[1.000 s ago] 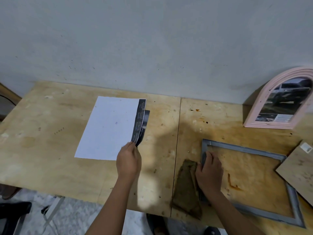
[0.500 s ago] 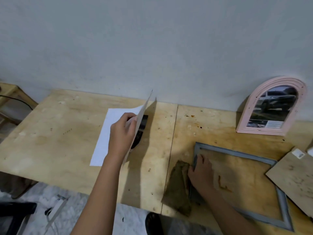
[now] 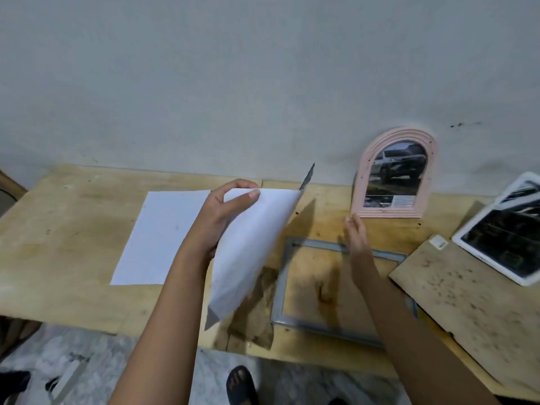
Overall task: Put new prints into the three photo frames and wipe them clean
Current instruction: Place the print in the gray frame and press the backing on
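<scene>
Print sheet (image 3: 254,244), white back toward the camera, is held up off the table (image 3: 58,229) near its middle, bowed and tilted, with a sliver of its dark printed face showing at the far top corner. The left hand (image 3: 225,217) grasps it at the upper left edge, thumb lying across the near side and the fingers curled behind. A second white sheet (image 3: 163,235) lies flat on the table just to the left, partly hidden by that hand and forearm.

To the right, a grey rectangular frame (image 3: 280,287) lies flat with bare wood showing through its opening. The right hand (image 3: 359,244) is over the frame's far edge, released, fingers straight and together; motion blur hides whether it touches the frame. A brown cloth (image 3: 254,317) sits crumpled against the frame's left side, at the near table edge, partly under the raised sheet.

Farther back, a pink arched frame (image 3: 388,212) stands upright against the wall (image 3: 263,83) with a car picture inside. At the far right, a white frame (image 3: 521,179) with a dark print rests tilted, and a plywood backing board (image 3: 467,302) lies flat beside the grey frame.
</scene>
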